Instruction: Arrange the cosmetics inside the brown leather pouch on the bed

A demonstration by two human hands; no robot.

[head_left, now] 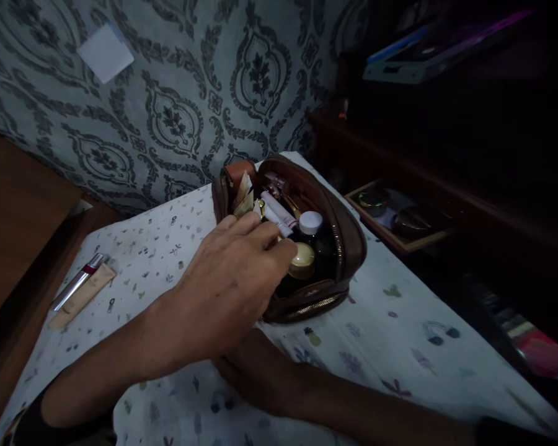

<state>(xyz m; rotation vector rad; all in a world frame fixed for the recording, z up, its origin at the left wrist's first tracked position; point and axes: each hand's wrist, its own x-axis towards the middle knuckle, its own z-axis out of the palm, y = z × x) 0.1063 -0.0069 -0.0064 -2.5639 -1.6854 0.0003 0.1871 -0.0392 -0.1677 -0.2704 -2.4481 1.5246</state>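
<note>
A brown leather makeup bag [353, 248] stands unzipped on the patterned cloth. My left hand [235, 269] reaches over its near left side, fingers curled down inside; what they hold, if anything, is hidden. Close by its fingertips is a gold-lidded jar [302, 255]. Behind that are a white-capped dark bottle [310, 223] and pale tubes [279, 210]. Folded packets [245, 197] stick up at the bag's left. My right hand [253, 365] is low in front of the bag, crossing beneath the left one, its fingers mostly covered.
A silver tube [81, 279] and a beige tube [84, 295] lie side by side on the printed cloth [153, 241] at left. At right an open drawer [407, 244] holds dark rounded items. A patterned wall with a white switch plate [105, 53] rises behind.
</note>
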